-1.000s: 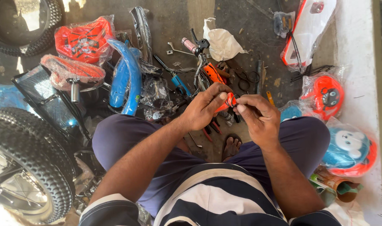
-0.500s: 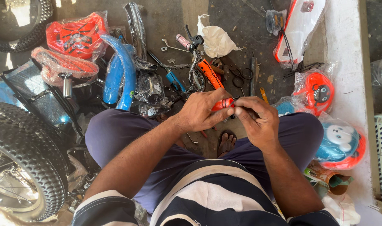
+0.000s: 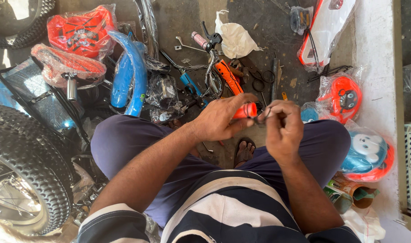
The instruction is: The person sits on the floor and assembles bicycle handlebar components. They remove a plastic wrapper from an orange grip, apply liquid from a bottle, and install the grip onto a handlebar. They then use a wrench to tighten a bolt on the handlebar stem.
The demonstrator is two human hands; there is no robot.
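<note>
My left hand grips a small orange tube-shaped part above my lap. My right hand pinches a thin dark wire or cable end right at the open end of that orange part. Both hands are close together over my knees. Just beyond them lies a chrome handlebar with a pink grip, a black brake lever and an orange sleeve.
A knobby black tyre sits at the left. Wrapped cycle parts lie on the ground: a blue mudguard, orange plastic pieces, round cartoon-faced covers, a white cloth, scattered tools.
My hands have lifted slightly and turned; the right hand now pinches the thin wire at the orange part's end. The camera has shifted a little.
</note>
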